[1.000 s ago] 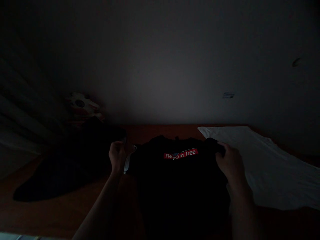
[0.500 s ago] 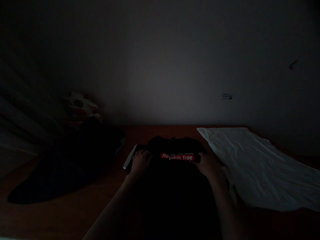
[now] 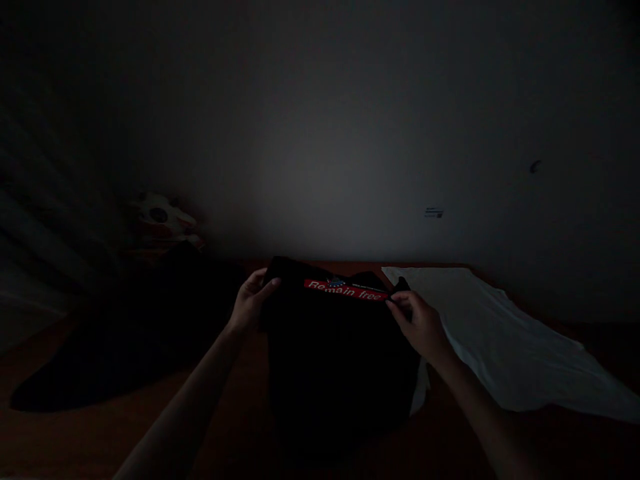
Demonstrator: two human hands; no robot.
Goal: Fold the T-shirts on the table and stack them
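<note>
A black T-shirt [image 3: 340, 353] with a red printed strip reading "Remain free" hangs between my two hands, its upper part raised off the wooden surface. My left hand [image 3: 251, 299] grips its upper left edge, thumb in front and fingers behind. On the other side, my right hand [image 3: 417, 321] pinches the cloth just at the right end of the red print. A bit of pale cloth shows at the shirt's lower right edge. The shirt's lower part melts into the darkness, so its folds cannot be made out.
A white cloth [image 3: 480, 320] lies spread on the brown wooden surface [image 3: 223, 407] at the right. To the left rests a dark garment [image 3: 115, 340], with a cow-like figure [image 3: 163, 213] behind it. A grey wall [image 3: 320, 147] with a small hook [image 3: 535, 167] closes the back.
Both hands have gone from lying on the flat shirt to gripping it and lifting its upper part. My left hand has moved a little left. The view has shifted slightly.
</note>
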